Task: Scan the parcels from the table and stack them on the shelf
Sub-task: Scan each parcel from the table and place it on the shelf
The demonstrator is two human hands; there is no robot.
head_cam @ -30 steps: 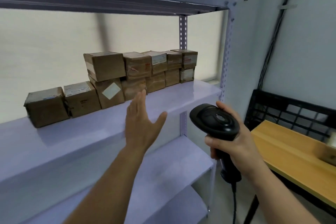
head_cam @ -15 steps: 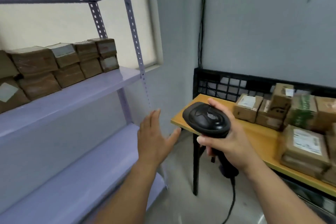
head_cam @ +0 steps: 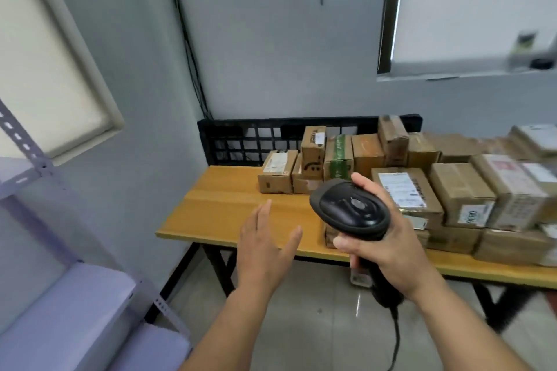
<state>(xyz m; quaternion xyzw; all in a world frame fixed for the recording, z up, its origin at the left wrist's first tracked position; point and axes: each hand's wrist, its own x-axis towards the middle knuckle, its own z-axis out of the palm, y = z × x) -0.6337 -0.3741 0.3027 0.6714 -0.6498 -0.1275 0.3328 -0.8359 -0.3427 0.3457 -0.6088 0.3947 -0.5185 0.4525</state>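
Note:
Several brown cardboard parcels [head_cam: 404,190] with white labels are piled on the right half of a yellow wooden table [head_cam: 220,205]. The nearest single parcel at the left of the pile is a small labelled box [head_cam: 275,173]. My right hand [head_cam: 388,244] grips a black handheld barcode scanner [head_cam: 351,209] by its handle, head tilted up, just in front of the pile. My left hand [head_cam: 265,247] is held flat with straight fingers, empty, over the table's front edge. The pale purple shelf [head_cam: 60,319] shows at the lower left.
A black plastic crate grid [head_cam: 241,138] stands on edge behind the table against the wall. The scanner's cable [head_cam: 396,340] hangs down toward the tiled floor. A cream window frame [head_cam: 75,63] is at the left. The table's left half holds no parcels.
My view has swung right, from the shelf with its stacked parcels to the table. Both hands came along; the left stays flat and empty, the right still grips the scanner.

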